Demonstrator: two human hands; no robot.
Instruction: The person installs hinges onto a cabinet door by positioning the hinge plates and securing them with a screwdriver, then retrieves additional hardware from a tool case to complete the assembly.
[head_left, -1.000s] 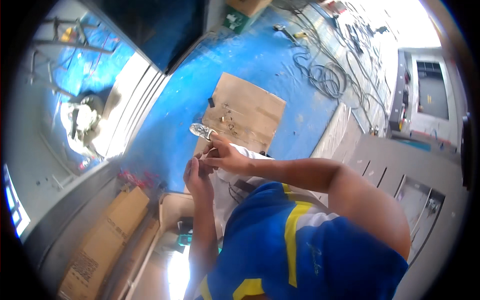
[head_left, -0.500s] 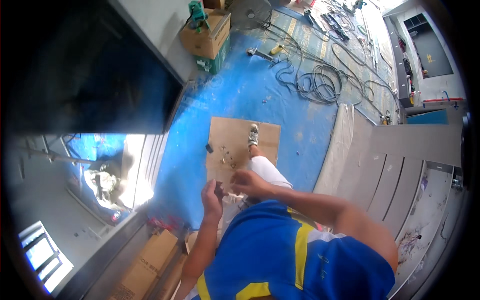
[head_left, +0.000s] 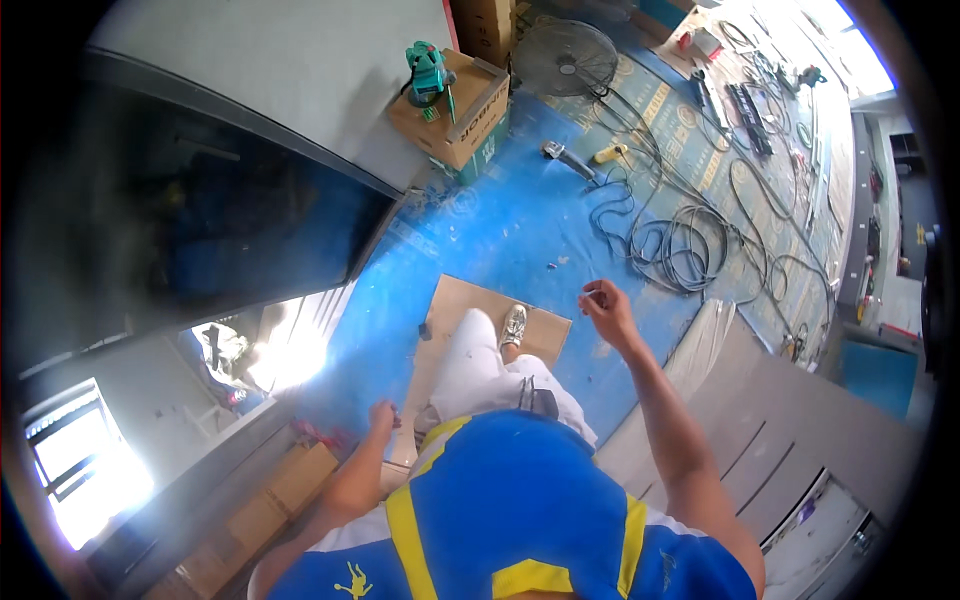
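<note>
My right hand point(head_left: 606, 308) is out to the right over the blue floor sheet, its fingers curled in a pinch around something small that I cannot make out. My left hand point(head_left: 384, 417) hangs low at my left side, small and partly blurred, with fingers curled; what it holds, if anything, is unclear. Between them are my white-trousered legs and a shoe point(head_left: 514, 327) on a cardboard sheet point(head_left: 543, 347), with a small dark piece point(head_left: 425, 332) by its left edge.
Ahead lie an angle grinder point(head_left: 568, 160), coiled cables point(head_left: 680, 250) and a standing fan point(head_left: 567, 67). A green power tool point(head_left: 427, 75) sits on a carton point(head_left: 470, 130). A dark glossy panel point(head_left: 220, 210) is at left, long cartons point(head_left: 270, 480) lower left, grey boards point(head_left: 750, 420) at right.
My hands have separated from their joined position at my middle: the right moved out to the right and forward, the left down to my side. The view has shifted and my legs have moved.
</note>
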